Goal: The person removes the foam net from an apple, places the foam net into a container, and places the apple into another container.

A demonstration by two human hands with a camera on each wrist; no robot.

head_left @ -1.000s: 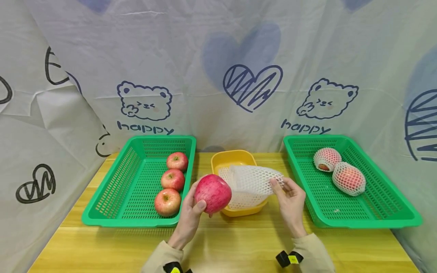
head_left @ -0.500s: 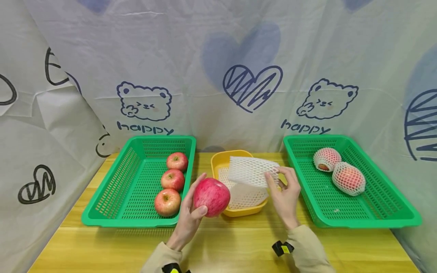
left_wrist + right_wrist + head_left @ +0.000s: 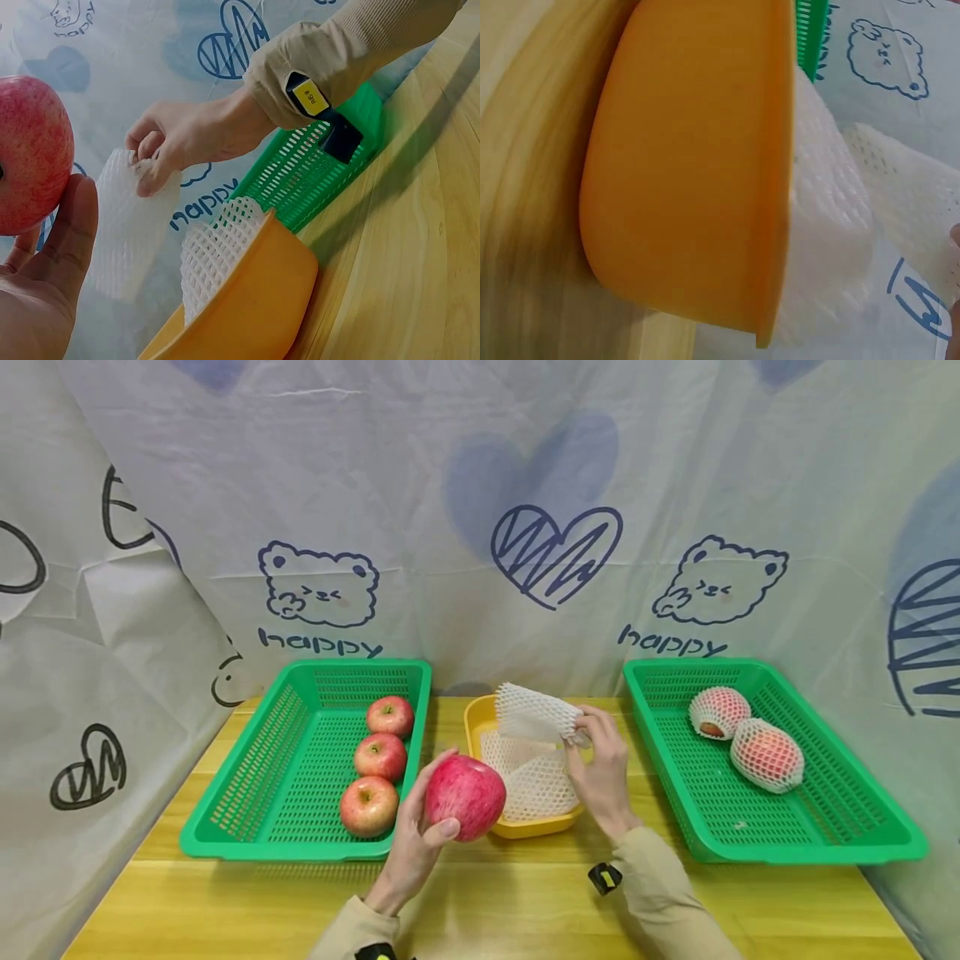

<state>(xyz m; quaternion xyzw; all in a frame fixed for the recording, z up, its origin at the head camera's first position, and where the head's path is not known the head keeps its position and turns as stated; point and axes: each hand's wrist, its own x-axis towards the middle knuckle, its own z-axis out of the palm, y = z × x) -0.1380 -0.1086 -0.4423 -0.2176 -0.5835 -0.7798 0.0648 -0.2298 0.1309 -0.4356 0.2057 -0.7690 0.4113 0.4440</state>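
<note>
Holding a red apple (image 3: 465,797) up in the left hand (image 3: 415,842), I have that grip curled round the fruit, with the thumb along its near side. The apple is off the table (image 3: 517,906), just in front of the left side of a yellow basket (image 3: 536,829). With the right hand (image 3: 603,772) I have a white foam net (image 3: 531,712) by one end; this second grip is pinching the net between thumb and fingers, and the rest of it stretches leftward above the basket. The net and the apple are apart, as I can also see from the left wrist view. More foam netting (image 3: 542,787) lies inside the yellow basket, though I cannot tell how many pieces.

On my left stands a green basket (image 3: 285,849) with three apples (image 3: 380,756) in a row along its right side. On my right, another green basket (image 3: 810,852) holds two netted fruits (image 3: 767,757) touching each other. I see a white sheet (image 3: 450,410) with drawn hearts and bears hanging behind everything. The right wrist view shows me mostly the yellow basket's outer wall.
</note>
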